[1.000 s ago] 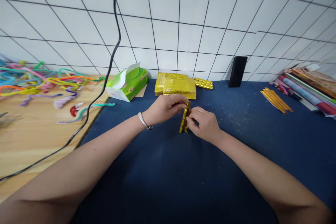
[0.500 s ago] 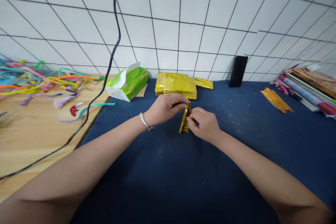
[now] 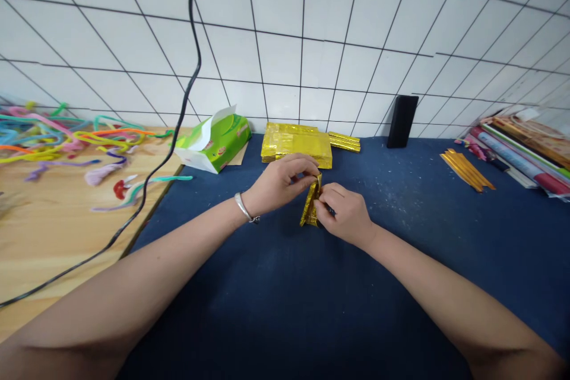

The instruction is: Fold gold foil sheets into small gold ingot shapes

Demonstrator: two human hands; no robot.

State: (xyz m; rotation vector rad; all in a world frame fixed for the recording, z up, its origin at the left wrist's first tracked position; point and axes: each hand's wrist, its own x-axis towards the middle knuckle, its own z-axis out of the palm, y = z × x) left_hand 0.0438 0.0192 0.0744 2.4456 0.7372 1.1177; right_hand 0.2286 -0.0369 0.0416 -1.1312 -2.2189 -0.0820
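A small folded piece of shiny gold foil stands tilted on the dark blue tabletop, between my two hands. My left hand, with a silver bracelet at the wrist, pinches its upper end between thumb and fingers. From the right, my right hand is closed on the foil's right side, thumb and fingertips pressed together. The fingers partly cover the piece. Just behind my left hand lies a stack of flat gold foil pieces, with narrow gold strips beside it.
A green tissue pack sits at the back left. Colourful fuzzy stems cover part of a wooden table, and a black cable hangs across. Toward the right are a black block, orange-gold strips and stacked books.
The foil piece leans slightly more to the left at its lower end. Both hands keep their hold on it with barely any movement, and the whole view has shifted slightly.
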